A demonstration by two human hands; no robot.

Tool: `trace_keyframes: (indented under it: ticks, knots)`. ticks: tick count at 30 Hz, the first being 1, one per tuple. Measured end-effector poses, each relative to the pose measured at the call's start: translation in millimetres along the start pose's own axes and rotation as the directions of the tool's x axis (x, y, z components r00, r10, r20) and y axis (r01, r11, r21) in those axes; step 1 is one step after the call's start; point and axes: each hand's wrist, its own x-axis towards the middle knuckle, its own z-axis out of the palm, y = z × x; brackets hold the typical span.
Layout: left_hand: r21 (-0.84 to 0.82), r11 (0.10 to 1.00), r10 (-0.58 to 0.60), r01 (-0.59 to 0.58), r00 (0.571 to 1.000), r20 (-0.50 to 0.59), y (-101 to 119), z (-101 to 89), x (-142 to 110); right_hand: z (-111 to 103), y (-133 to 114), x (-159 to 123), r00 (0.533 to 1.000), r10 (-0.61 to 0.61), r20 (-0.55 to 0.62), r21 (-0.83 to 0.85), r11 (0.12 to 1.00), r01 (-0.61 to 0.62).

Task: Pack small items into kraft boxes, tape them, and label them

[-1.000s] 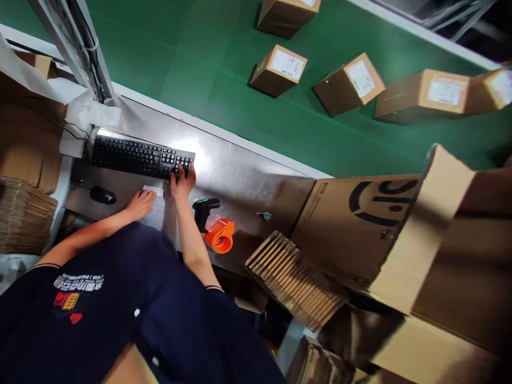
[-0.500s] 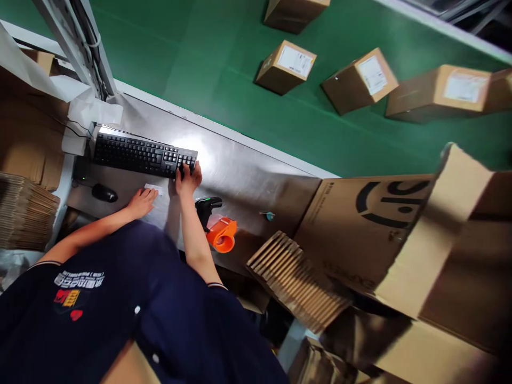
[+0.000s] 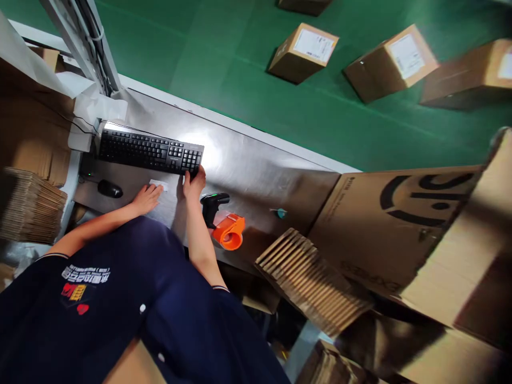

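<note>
Keyboard (image 3: 150, 151) slants gently down rightward; right hand (image 3: 195, 184) at near-right corner, seemingly apart.

A smooth green belt-like surface (image 3: 224, 58) runs along the far side of a shiny grey metal worktop (image 3: 248, 184), a pale straight edging strip (image 3: 240, 125) between them. A grey metal post (image 3: 76, 42) carrying dark cables rises at the upper left. Bright white light glares off the worktop.

Worktop (image 3: 252, 165) = shiny smooth metal, kbd (image 3: 150, 152) matt blk plastic, tape disp. (image 3: 229, 232) glossy orange plastic, boxes (image 3: 380, 72) matt cardbd.
</note>
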Motion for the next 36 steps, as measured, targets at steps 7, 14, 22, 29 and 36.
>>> trace_keyframes:
  ticks: [7,14,22,29,36]
  knots:
    - [0.061,0.998,0.027,-0.026,0.999,-0.022,2.0,0.1,2.0,2.5,17.2,-11.2,0.998,-0.065,0.007,0.075,0.995,0.065]
    - [0.063,0.997,0.041,-0.038,0.998,-0.043,2.8,4.2,2.5,-7.1,11.8,-33.1,0.98,-0.189,0.058,-0.027,0.981,0.191]
    - [0.054,0.998,0.046,-0.043,0.998,-0.052,3.5,4.0,3.0,-0.9,-20.2,-3.3,0.977,-0.198,0.082,-0.197,0.957,0.21]
    - [0.041,0.999,0.036,-0.033,0.996,-0.078,3.8,8.5,3.4,1.5,-34.3,12.1,0.98,-0.19,0.053,-0.251,0.948,0.197]
    - [0.029,0.999,0.04,-0.038,0.998,-0.058,4.4,5.7,2.4,3.5,-25.7,22.4,0.996,-0.067,0.054,-0.292,0.953,0.079]
